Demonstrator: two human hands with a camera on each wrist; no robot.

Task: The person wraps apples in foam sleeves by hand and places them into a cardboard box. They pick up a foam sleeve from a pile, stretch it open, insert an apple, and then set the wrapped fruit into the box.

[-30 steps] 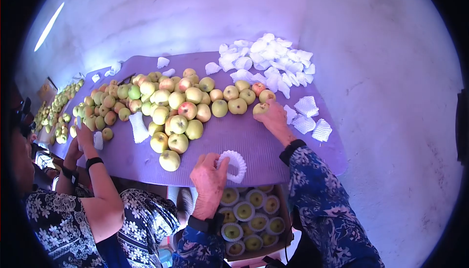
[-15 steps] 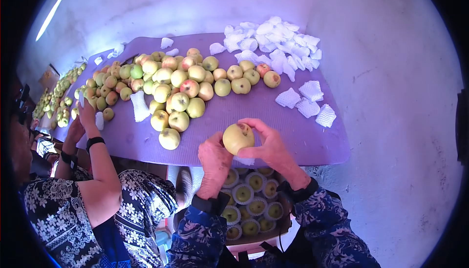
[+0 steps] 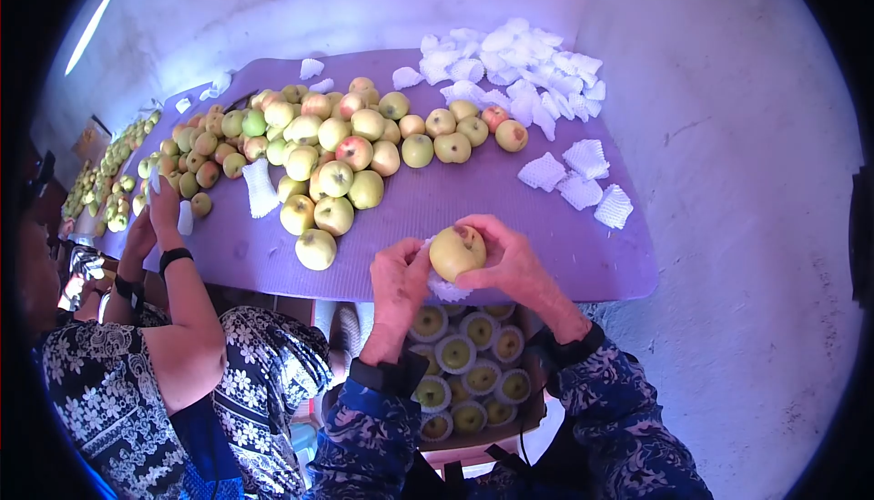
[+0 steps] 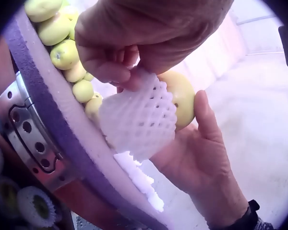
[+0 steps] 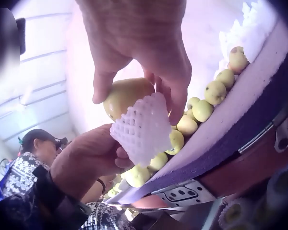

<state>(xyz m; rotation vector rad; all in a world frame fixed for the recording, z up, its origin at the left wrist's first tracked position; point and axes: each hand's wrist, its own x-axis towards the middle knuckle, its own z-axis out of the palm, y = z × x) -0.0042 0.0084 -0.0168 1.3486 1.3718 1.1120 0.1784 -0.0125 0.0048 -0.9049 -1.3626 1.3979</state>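
Observation:
A yellow-green apple (image 3: pixel 452 256) with a brown mark near its top is in my right hand (image 3: pixel 521 272), thumb and fingers on opposite sides of it. My left hand (image 3: pixel 399 289) pinches a white foam net sleeve (image 4: pixel 139 117) by its rim. The apple sits partly in the mouth of that sleeve, as both wrist views show. Most of the sleeve is hidden behind the apple and hands in the head view. Both hands are above the front edge of the purple-covered table (image 3: pixel 583 263).
Loose apples (image 3: pixel 332 177) are heaped at the table's left and middle. White foam sleeves (image 3: pixel 510 58) pile at the back right, several more lying nearer. Below the front edge stands a box of sleeved apples (image 3: pixel 469 377). Another person (image 3: pixel 137 354) works at the left.
My right hand took an apple from the end of the row and brought it to the left hand's foam sleeve. Over the last half second, the apple has shifted slightly rightward against the sleeve.

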